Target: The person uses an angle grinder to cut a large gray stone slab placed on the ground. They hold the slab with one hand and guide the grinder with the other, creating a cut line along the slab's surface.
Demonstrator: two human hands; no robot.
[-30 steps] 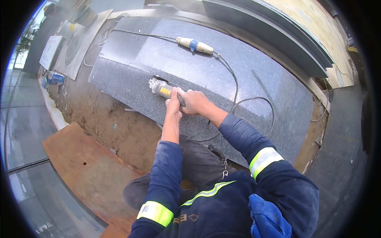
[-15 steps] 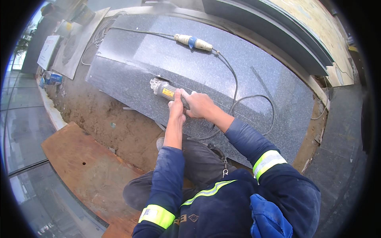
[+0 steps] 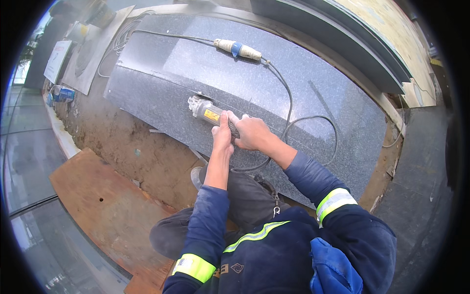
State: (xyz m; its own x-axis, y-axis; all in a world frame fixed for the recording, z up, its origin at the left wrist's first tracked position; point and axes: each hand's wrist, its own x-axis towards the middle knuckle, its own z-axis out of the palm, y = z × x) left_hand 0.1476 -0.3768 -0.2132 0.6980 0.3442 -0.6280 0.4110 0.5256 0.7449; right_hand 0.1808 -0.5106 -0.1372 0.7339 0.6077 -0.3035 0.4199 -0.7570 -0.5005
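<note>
Both my hands are closed on an angle grinder (image 3: 204,110) that lies low over a grey speckled stone slab (image 3: 323,142). My left hand (image 3: 223,136) wraps the body from the near side, its thumb pointing forward. Just to its right, my right hand (image 3: 253,133) grips the rear of the body. The grinder's head is white with dust, and a yellow label shows on its casing. Only a sliver of the disc (image 3: 201,95) shows, at a thin straight line running along the slab. A grey power cord (image 3: 289,105) loops from the grinder over the stone.
A white and blue plug connector (image 3: 238,49) rests on the slab's far half. Dark stone strips (image 3: 352,41) stand beyond the far right edge. A rusty brown board (image 3: 105,206) covers the ground at left, near a blue and white container (image 3: 63,94). Coiled cable (image 3: 120,41) lies far left.
The grinder and both hands have shifted slightly right and nearer. Less pale dust sprays leftward from the disc, so the dark line in the slab shows more plainly.
</note>
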